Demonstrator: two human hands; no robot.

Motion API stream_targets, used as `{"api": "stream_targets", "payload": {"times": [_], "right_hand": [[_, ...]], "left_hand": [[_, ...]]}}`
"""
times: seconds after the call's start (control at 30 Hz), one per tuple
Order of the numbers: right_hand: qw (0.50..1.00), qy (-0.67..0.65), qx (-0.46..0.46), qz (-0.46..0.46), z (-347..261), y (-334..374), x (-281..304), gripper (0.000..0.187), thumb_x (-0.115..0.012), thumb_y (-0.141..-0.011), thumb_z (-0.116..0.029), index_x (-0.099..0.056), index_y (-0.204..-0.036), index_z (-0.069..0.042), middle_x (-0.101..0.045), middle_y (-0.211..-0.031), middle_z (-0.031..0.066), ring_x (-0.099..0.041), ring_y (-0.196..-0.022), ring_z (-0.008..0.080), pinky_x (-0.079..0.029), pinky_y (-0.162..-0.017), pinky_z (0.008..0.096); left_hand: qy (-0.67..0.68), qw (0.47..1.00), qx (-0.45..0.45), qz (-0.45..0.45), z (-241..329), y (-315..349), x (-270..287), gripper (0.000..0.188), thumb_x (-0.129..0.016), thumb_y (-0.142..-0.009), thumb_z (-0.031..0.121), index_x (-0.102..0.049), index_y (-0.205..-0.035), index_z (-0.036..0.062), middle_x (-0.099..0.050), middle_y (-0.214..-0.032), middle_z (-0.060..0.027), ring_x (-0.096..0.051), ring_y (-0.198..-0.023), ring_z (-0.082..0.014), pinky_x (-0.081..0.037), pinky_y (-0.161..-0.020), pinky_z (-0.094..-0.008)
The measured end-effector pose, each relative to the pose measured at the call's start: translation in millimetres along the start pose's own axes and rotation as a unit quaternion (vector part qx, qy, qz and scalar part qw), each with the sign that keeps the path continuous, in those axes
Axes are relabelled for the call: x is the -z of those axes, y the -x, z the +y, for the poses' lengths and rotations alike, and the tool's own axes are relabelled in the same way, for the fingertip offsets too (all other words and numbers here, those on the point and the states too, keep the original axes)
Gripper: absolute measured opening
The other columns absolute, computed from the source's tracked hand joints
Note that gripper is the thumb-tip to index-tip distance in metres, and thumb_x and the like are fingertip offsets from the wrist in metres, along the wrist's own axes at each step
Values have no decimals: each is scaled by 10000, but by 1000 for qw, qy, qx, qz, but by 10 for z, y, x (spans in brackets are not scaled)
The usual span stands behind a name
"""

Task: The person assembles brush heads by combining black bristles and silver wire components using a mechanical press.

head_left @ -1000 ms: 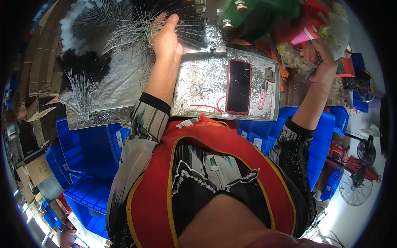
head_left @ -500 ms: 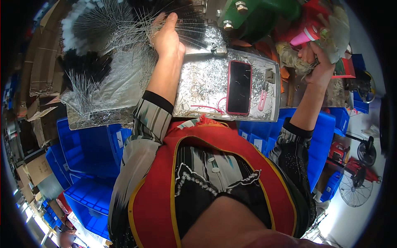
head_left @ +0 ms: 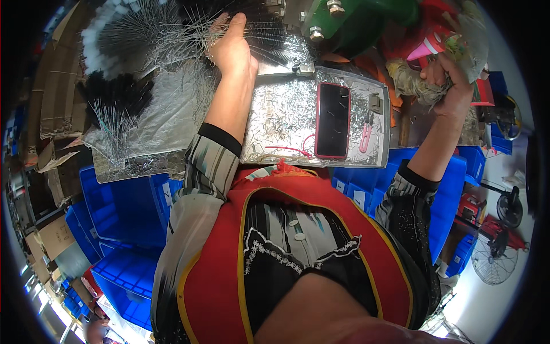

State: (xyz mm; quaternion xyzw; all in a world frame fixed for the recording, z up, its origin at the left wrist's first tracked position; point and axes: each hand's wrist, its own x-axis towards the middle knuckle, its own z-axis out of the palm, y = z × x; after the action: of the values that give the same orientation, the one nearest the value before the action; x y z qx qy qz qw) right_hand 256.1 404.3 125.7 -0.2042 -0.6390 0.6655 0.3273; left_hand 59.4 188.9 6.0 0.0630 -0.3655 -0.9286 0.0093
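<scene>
Head | left hand (head_left: 232, 55) gripped thin black-bristled metal-wire brushes (head_left: 265, 38), long axes roughly crosswise, bristled ends rightward | right hand (head_left: 450, 86), well apart, curled beside crumpled beige wrapping (head_left: 418, 85), hold unclear

Right hand (head_left: 455, 92) slightly farther right than a moment ago

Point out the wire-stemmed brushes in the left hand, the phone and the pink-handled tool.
Wire-stemmed brushes (head_left: 264, 33), head view: on the black bristles.
Phone (head_left: 333, 120), head view: middle of the dark screen.
Pink-handled tool (head_left: 365, 137), head view: on its handle.
</scene>
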Motion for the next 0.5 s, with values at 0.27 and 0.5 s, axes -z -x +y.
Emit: {"api": "stream_targets", "payload": {"times": [0.27, 0.5], "right_hand": [[974, -54, 222, -5, 796, -45, 39, 198, -504, -740, 12, -458, -547, 9, -400, -465, 60, -421, -428, 180, -441, -552, 349], [996, 8, 84, -5, 456, 43, 25, 318, -457, -797, -89, -391, -486, -69, -348, -486, 34, -405, -521, 170, -387, -642, 319]], "left_hand": [[-30, 999, -21, -17, -15, 3, 0, 389, -666, -688, -39, -503, -1038, -82, -569, -951, -161, -569, -818, -210, -482, -744, -292], [-168, 978, 46, -111, 110, -20, 152, 242, -671, -729, 108, -590, -931, 1, -600, -834, -61, -548, -714, -130, -446, -623, -241]]}}
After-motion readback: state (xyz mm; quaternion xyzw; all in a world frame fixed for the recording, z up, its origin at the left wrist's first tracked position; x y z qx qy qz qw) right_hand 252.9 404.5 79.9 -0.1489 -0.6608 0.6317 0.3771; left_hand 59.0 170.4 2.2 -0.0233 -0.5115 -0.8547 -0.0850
